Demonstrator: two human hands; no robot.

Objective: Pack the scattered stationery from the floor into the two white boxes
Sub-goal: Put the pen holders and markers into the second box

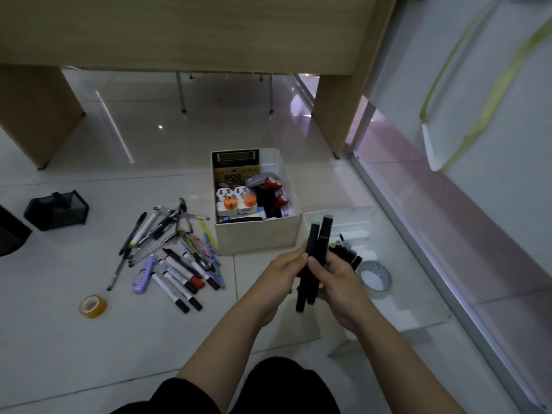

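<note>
Head view. Left hand (285, 271) and right hand (336, 279), both closed around a bundle of black chunky markers (313, 258), hold it above the floor. The open white cardboard box (257, 234) already holds a calculator, plugs and punches. The second, shallower white box (385, 294) appears nearly empty. Remaining on the tiles: loose pile of pens and whiteboard markers (173, 249), yellow tape roll (93, 306), clear tape roll (375, 277). Judged roughly half done.

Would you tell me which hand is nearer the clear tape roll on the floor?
The right hand is nearer, just left of the clear tape roll. The left hand sits farther left, beyond the markers both hands hold.
</note>
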